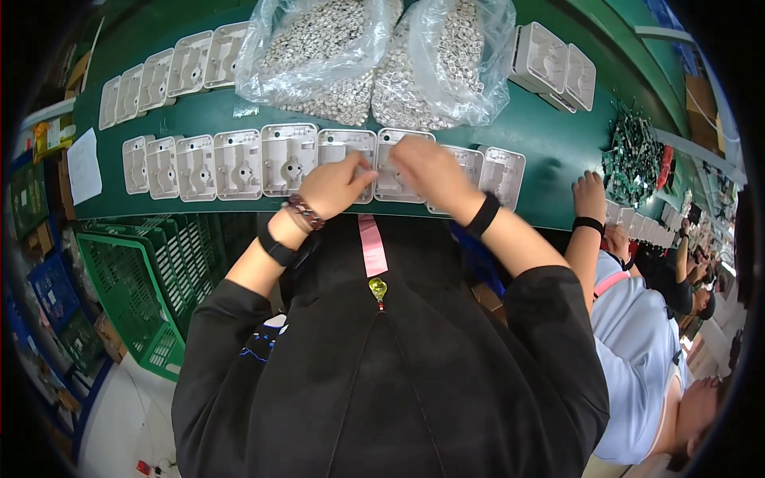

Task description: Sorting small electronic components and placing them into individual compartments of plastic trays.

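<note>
A row of pale grey plastic housings lies along the front edge of the green table, open side up with moulded posts inside. My left hand is over one housing near the middle of the row, its fingers and thumb drawn together. Over the neighbouring housing on the right is my right hand, fingers curled down and slightly blurred. Whatever either hand pinches is too small or too hidden to make out. Both hands partly cover the housings beneath them.
Two clear plastic bags full of small metallic parts lie behind the row. More housings line the back left, with a stack at back right. A pile of dark green pieces and a co-worker's hand are at right. Green crates stand left.
</note>
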Demonstrator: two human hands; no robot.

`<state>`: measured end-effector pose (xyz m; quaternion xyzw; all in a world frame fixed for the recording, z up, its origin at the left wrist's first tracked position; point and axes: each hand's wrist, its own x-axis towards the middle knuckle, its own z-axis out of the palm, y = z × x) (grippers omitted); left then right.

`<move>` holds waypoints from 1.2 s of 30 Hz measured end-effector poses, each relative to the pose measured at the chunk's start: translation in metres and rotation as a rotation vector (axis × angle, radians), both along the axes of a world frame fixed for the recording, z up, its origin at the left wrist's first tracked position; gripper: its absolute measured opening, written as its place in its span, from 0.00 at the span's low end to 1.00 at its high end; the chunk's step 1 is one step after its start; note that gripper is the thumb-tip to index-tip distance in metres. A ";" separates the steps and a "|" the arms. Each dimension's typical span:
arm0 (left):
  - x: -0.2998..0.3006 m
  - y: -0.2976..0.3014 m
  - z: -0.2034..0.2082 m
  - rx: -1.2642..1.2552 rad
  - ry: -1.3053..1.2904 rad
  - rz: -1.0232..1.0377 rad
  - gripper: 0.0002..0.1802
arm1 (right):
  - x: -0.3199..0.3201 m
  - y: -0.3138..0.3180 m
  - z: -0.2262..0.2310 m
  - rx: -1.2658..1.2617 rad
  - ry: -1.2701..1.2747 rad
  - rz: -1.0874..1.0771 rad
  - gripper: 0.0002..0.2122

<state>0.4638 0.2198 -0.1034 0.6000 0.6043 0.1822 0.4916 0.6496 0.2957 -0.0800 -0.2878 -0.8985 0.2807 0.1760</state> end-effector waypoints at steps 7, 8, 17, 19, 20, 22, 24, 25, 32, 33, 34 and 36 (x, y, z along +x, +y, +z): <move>0.022 -0.001 -0.008 0.165 0.455 -0.218 0.19 | -0.002 0.055 -0.033 0.392 -0.221 0.390 0.03; 0.022 -0.003 -0.010 0.165 0.459 -0.209 0.19 | -0.005 0.057 -0.036 0.396 -0.218 0.399 0.03; 0.019 -0.007 -0.013 0.164 0.456 -0.184 0.22 | -0.020 0.068 -0.053 0.442 -0.262 0.574 0.05; 0.018 -0.006 -0.011 0.150 0.494 -0.181 0.23 | -0.022 0.071 -0.048 0.435 -0.233 0.569 0.06; 0.020 -0.006 -0.013 0.154 0.511 -0.184 0.23 | -0.020 0.071 -0.047 0.444 -0.219 0.562 0.06; 0.024 -0.008 -0.018 0.125 0.494 -0.193 0.22 | -0.010 0.069 -0.045 0.388 -0.196 0.525 0.07; 0.025 -0.003 -0.012 0.112 0.491 -0.250 0.22 | -0.003 0.064 -0.046 0.411 -0.148 0.489 0.07; 0.021 0.001 -0.010 0.080 0.459 -0.305 0.21 | -0.001 0.064 -0.045 0.433 -0.135 0.482 0.07; -0.042 0.000 0.002 -0.263 -0.281 0.104 0.28 | -0.003 0.040 -0.022 0.037 -0.179 0.128 0.09; -0.049 0.002 0.008 -0.261 -0.288 0.091 0.28 | -0.009 0.030 -0.021 0.035 -0.119 0.054 0.09; -0.057 0.005 0.017 -0.365 -0.460 0.143 0.30 | -0.018 0.020 -0.019 0.034 -0.059 -0.014 0.09; -0.070 0.002 0.031 -0.590 -0.795 0.257 0.36 | -0.052 -0.010 0.005 -0.190 0.089 -0.168 0.08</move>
